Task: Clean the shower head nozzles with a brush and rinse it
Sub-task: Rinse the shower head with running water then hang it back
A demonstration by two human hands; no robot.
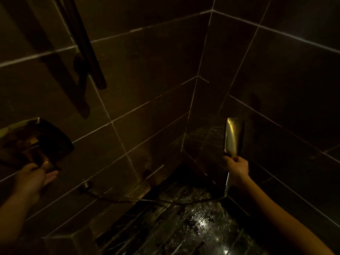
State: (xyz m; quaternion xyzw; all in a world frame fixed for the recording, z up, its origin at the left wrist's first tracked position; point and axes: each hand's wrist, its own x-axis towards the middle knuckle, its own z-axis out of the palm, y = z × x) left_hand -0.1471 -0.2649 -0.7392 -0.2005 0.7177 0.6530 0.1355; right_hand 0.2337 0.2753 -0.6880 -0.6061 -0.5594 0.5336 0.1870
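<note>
My right hand (237, 170) grips the handle of a flat, rectangular metal shower head (234, 137) and holds it upright near the corner of the dark tiled walls. Fine water spray fans from its face to the left, toward the corner. Its hose (165, 201) runs down and left to a wall outlet (86, 185). My left hand (35, 178) grips the lever (39, 159) of the square wall-mounted mixer plate (46, 137) at the left. No brush is in view.
A vertical dark rail (88, 52) hangs on the left wall above the mixer. A linear floor drain (139, 191) lies along the wall base. The dark floor (200, 223) is wet and glistening. Tiled walls close in on the left and right.
</note>
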